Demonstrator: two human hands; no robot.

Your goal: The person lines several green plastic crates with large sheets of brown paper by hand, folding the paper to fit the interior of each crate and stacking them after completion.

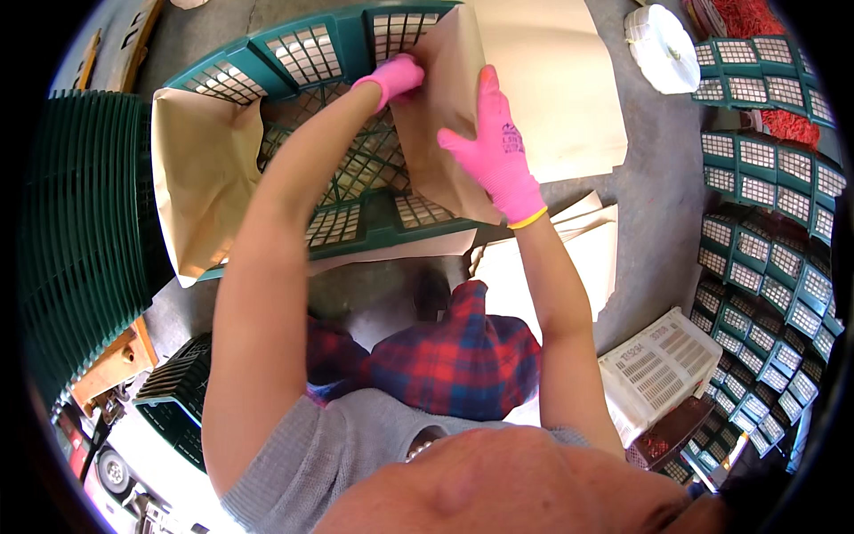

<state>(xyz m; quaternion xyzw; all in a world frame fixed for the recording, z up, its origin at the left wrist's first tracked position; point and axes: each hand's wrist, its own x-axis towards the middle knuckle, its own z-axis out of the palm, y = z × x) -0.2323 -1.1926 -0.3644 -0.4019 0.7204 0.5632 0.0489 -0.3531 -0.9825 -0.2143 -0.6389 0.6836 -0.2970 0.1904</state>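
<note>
A green plastic mesh crate (337, 60) lies before me, with mesh sides and a lattice floor. Brown kraft paper (207, 173) covers its left end and folds over the rim. Another sheet of kraft paper (437, 100) stands bent against the right end. My left hand (399, 75), in a pink glove, reaches inside the crate and touches this right sheet near the far corner; its fingers are partly hidden. Along the fold of the same sheet lies my right hand (494, 140), also gloved in pink, thumb spread from the fingers.
Large flat paper sheets (547, 87) lie right of the crate, with more paper (580, 247) nearer me. A tall stack of green crates (87, 220) stands at left. At right are a white roll (662, 50), a white plastic crate (660, 367) and several rows of green crates (767, 153).
</note>
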